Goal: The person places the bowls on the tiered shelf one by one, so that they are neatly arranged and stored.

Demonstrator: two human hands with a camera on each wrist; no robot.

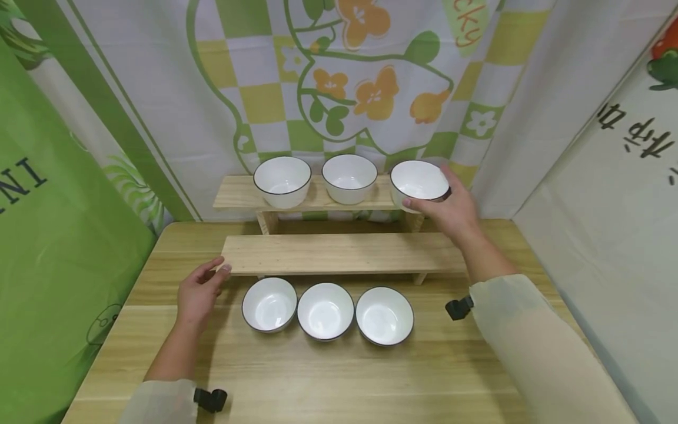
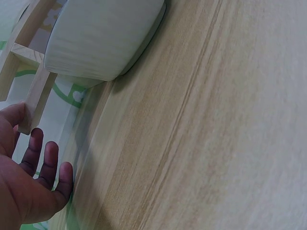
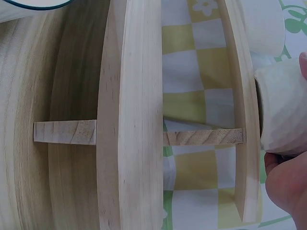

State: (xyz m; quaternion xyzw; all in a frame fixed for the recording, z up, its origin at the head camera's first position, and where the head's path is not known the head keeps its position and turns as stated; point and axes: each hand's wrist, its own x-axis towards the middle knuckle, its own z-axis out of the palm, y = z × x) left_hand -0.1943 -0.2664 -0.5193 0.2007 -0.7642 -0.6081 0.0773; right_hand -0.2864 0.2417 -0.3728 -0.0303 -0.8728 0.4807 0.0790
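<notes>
My right hand [image 1: 458, 209] grips the rightmost white bowl [image 1: 418, 179] on the upper shelf, thumb at its near side and fingers round its right side. In the right wrist view, that bowl [image 3: 285, 108] sits at the shelf, with part of the hand [image 3: 288, 182] beside it. Two more dark-rimmed white bowls, one at left [image 1: 282, 182] and one in the middle [image 1: 349, 179], stand on the same upper shelf [image 1: 233, 192]. My left hand [image 1: 197, 294] pinches the left end of the lower wooden shelf [image 1: 339, 253] between thumb and forefinger; its other fingers [image 2: 48, 165] are spread.
Three similar bowls stand in a row on the wooden table [image 1: 328, 383] before the lower shelf: a left one [image 1: 270, 305], a middle one [image 1: 325, 312] and a right one [image 1: 385, 317]. Behind the rack hangs a patterned curtain [image 1: 259, 103]. Printed cloths flank both sides.
</notes>
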